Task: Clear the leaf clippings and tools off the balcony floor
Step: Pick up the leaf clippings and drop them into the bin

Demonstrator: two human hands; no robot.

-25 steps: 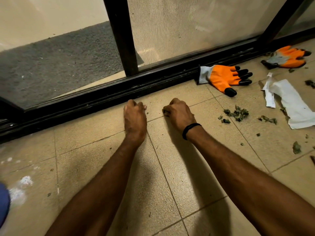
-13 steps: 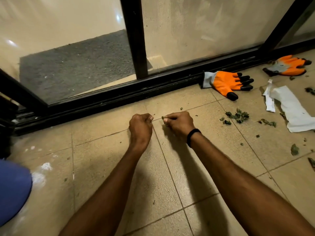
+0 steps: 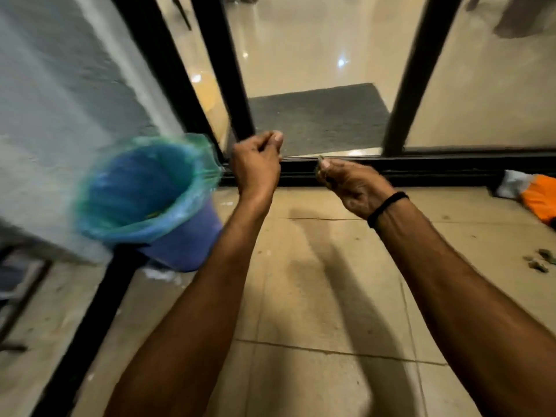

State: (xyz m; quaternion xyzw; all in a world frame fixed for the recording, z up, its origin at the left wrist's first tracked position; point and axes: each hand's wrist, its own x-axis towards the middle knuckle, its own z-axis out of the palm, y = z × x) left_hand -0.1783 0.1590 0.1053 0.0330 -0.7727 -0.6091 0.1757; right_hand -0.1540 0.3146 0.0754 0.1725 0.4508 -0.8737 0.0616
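— What's loose on the beige tiled floor (image 3: 301, 296)?
— Small dry green leaf clippings (image 3: 541, 260), low and right of the right fingers. They look featherlight and crumbly, so pinch gently or sweep them into a pile.
— And the hands?
— The right hand (image 3: 352, 185) pinches a green leaf scrap (image 3: 320, 159) at its fingertips. The left hand (image 3: 255, 164) has its fingers bunched on the thumb; whether it holds anything, I can't tell.
— Where to?
— Probably the blue plastic bucket lined with a green bag (image 3: 144, 194), left of the left fingers. A floppy orange-and-grey work glove (image 3: 537, 203) lies far right; take its cuff.

No text, label, brand, number or sign can be read on anything in view.
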